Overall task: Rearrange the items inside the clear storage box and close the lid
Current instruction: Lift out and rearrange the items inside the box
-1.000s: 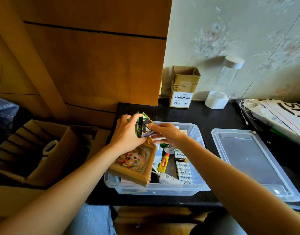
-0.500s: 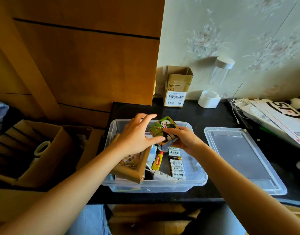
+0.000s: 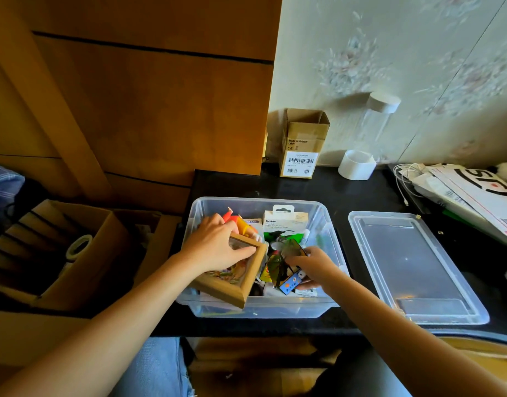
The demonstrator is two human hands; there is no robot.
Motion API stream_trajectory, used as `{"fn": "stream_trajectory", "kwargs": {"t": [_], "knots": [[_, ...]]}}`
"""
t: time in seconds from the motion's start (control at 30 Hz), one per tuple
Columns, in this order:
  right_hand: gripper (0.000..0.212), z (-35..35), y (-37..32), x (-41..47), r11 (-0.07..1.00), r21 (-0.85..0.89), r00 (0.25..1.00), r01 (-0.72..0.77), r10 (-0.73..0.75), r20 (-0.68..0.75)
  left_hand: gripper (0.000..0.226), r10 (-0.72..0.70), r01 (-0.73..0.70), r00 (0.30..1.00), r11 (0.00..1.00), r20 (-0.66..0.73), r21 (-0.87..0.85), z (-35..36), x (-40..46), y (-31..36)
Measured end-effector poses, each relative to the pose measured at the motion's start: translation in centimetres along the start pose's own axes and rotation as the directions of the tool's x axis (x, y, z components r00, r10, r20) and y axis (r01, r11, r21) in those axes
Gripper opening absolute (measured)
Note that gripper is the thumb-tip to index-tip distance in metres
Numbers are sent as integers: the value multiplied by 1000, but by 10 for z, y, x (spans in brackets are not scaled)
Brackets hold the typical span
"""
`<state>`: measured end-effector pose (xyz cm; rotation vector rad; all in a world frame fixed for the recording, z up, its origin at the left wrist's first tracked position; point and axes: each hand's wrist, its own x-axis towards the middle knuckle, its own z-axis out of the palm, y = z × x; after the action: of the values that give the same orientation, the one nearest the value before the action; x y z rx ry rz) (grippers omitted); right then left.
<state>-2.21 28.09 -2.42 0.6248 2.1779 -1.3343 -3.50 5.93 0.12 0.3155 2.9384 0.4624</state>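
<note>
Clear storage box (image 3: 324, 222), left hand (image 3: 215, 247) gripping wooden frame (image 3: 235, 290)

Both your arms reach forward. Your left hand (image 3: 218, 247) curls in a grip. Your right hand (image 3: 312, 267) pinches low.

A black worktop (image 3: 318, 193) is seen against the wall. At its centre a clear storage box (image 3: 258, 309) is set, with its lid (image 3: 412, 267) laid flat just beside it at 3 o'clock. Toward 12 o'clock a small cardboard carton (image 3: 302, 144) and a white ring (image 3: 357, 165) are stood; papers (image 3: 476, 193) are piled at 2 o'clock.
</note>
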Motion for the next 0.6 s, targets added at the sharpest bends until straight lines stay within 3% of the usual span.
{"fn": "stream_trajectory", "kwargs": {"t": [0.13, 0.23, 0.37, 0.5, 0.6], "knots": [[38, -1, 2, -3, 997, 66, 999, -36, 34, 31, 48, -63, 60, 998, 994, -26, -90, -11, -2, -9], [37, -2, 3, -4, 995, 97, 1000, 2, -5, 30, 35, -158, 128, 984, 945, -78, -302, -17, -3, -12], [37, -1, 3, -7, 996, 59, 997, 70, -71, 14, 24, -197, 181, 980, 839, 24, -513, -25, -4, -12], [36, 1, 2, -11, 923, -276, 949, 269, -302, -85, 9, -182, 159, 983, 739, 33, -654, -27, -4, -6], [34, 1, -5, -19, 853, -304, 851, 424, -490, -187, 11, -144, 92, 989, 706, -15, -702, -24, -5, 5]]}}
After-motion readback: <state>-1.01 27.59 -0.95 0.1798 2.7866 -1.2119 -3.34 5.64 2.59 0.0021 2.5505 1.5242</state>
